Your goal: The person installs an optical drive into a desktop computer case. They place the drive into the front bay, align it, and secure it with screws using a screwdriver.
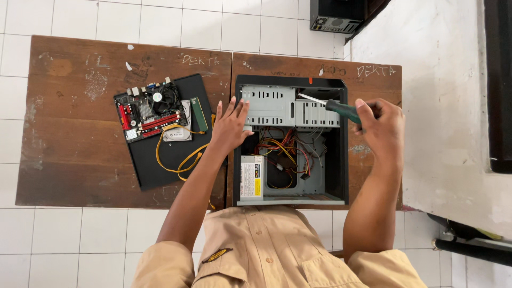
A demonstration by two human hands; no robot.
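The right hand [380,128] fingers wrap a screwdriver [328,104], its shaft pointing upper left over the case [290,146]; the left hand [229,127], fingers spread, seemingly rests on the case's left edge.

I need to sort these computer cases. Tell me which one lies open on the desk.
The open one is the black case on the right desk, under both hands, its wiring showing. The other computer case stands closed on the floor beyond the desks.

We note a worn, scratched wooden table [80,160] with a matt finish. The computer case [290,144] is bare grey sheet metal inside, black matt outside. The screwdriver [333,106] has a glossy green plastic handle and bright metal shaft. The side panel [160,170] looks matt black.
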